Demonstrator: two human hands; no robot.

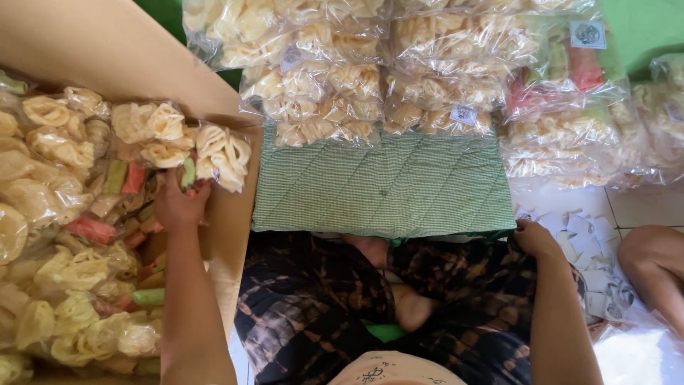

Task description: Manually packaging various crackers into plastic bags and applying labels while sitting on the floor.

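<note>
Clear plastic is crinkling as I am setting the cracker bag (pixel 178 146) into the cardboard box (pixel 228 235), left hand (pixel 178 203) clamped on its lower edge; best pressing gently, flat onto the packed bags (pixel 57 235), while my right hand (pixel 534 239) is resting, fingers together, beside the green cushion (pixel 385 185).

My left hand (pixel 178 203) has its fingertips hidden behind the bag of crackers (pixel 182 146) it grips. My right hand (pixel 534 237) hides its fingers under the green cushion (pixel 385 187). Right of it, the paper labels (pixel 588 235) are too small to read.
</note>
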